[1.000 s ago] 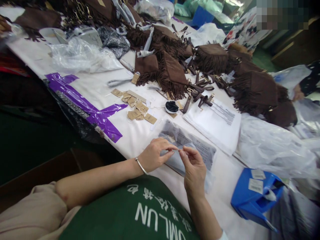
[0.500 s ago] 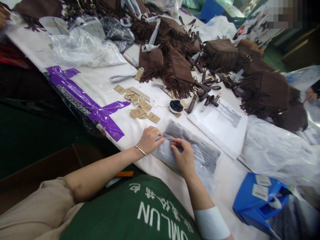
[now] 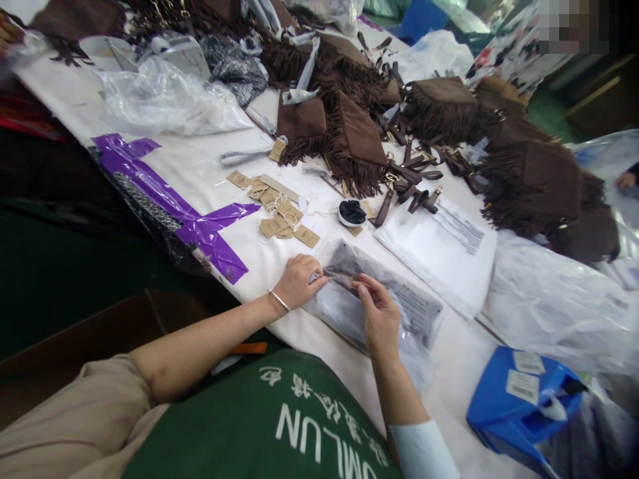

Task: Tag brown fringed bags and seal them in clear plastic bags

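Note:
A clear plastic bag (image 3: 417, 313) with dark print lies flat at the table's near edge, something greyish inside it. My left hand (image 3: 301, 281) pinches the bag's edge at its left part. My right hand (image 3: 380, 313) is closed on the same edge a little to the right, thumb against forefinger. Between the two hands the plastic is stretched and slightly lifted. Just beyond stands a small white dish (image 3: 352, 213) with black pieces in it. Tan paper hang tags (image 3: 287, 216) with looped strings lie beyond my left hand.
A stack of printed plastic bags (image 3: 439, 253) lies right of the dish. Brown fringed bags (image 3: 359, 133) and straps pile along the far side. A blue tape dispenser (image 3: 519, 399) stands at right, near crumpled plastic (image 3: 554, 306). Purple tape (image 3: 214, 233) marks the left edge.
My right hand has slid to the right along the bag's edge, away from my left hand, widening the gap. My left hand has hardly moved.

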Tool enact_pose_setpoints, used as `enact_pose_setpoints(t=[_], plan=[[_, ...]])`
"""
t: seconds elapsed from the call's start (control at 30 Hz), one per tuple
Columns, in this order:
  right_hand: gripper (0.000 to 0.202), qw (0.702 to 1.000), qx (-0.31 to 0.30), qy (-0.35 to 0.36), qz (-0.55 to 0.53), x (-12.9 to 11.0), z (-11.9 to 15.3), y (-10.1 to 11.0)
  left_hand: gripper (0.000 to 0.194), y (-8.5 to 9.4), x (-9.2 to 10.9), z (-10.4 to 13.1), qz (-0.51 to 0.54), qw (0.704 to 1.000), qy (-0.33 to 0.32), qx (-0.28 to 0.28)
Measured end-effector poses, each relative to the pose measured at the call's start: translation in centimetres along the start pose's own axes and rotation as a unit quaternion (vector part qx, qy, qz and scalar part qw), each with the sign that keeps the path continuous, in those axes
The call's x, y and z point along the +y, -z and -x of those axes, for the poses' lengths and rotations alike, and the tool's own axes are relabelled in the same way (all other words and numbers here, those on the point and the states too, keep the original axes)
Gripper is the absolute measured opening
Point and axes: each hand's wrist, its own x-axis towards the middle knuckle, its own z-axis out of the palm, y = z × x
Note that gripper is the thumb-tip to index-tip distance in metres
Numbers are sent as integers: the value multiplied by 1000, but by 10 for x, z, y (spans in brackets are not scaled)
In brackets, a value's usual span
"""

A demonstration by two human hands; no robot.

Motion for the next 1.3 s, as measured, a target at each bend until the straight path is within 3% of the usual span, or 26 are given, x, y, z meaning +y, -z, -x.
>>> enact_pose_setpoints(t=[0.13, 0.27, 0.5, 0.7, 0.97, 1.07, 1.13, 1.23, 1.3], plan=[[46, 995, -13, -27, -91, -8, 7, 0, 13, 11, 10, 1, -30, 999, -33, -13], [57, 991, -29, -51, -118, -15, 16, -3, 31, 27, 32, 5, -14, 994, -102, -20], [34, 987, -15, -93, -133, -16, 24, -5, 20, 30, 54, 11, 110, 988, -101, -47], [27, 991, 30, -78, -109, -11, 26, -4, 21, 25, 58, 6, 92, 993, -69, -32], [15, 993, 19, -32, -113, -22, 34, -4, 17, 35, 73, 11, 98, 992, -69, -31], [15, 998, 19, -15, -57, -21, 31, 0, 17, 33, 77, 17, 128, 988, 3, -87], [15, 998, 26, 37, 35, -16, 25, 3, 17, 29, 76, 16, 136, 980, 65, -133], [11, 974, 33, 145, 173, -6, 12, 3, 18, 21, 70, 7, 113, 970, 114, -180], [8, 957, 28, 180, 227, 1, 3, 0, 18, 15, 67, -3, 66, 968, 130, -206]])
